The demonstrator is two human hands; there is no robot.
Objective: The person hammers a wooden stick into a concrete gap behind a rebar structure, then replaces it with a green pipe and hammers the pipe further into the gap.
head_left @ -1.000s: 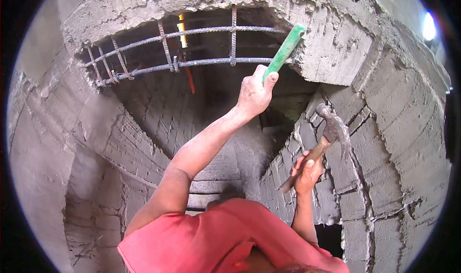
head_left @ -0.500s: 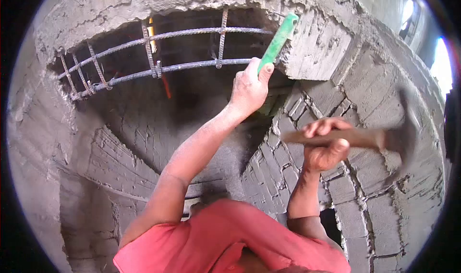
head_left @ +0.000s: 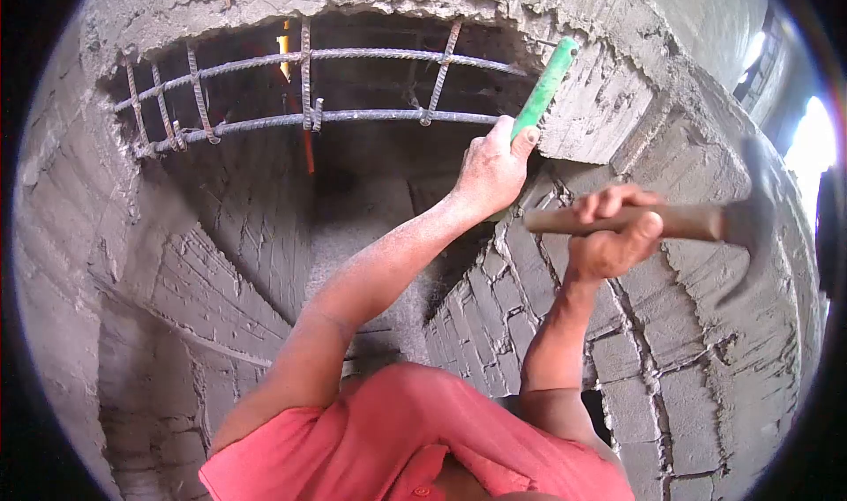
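Your left hand (head_left: 490, 173) clamped green-sleeved chisel (head_left: 549, 82) at broken grey concrete edge (head_left: 609, 104), upper right; right hand (head_left: 613, 236) clamped wooden-handled steel hammer (head_left: 706, 223), cocked. Likely mid-chipping; next blow needed square hit.

No text, label, brand, number or sign can be read anywhere. The green plastic tool handle (head_left: 547, 82) at 1 o'clock is plain. So is the brown wooden hammer handle (head_left: 697, 221) at 3 o'clock. The grey concrete block wall (head_left: 670, 360) at 4 o'clock and the red cloth shirt (head_left: 397, 439) at 6 o'clock carry no marks.
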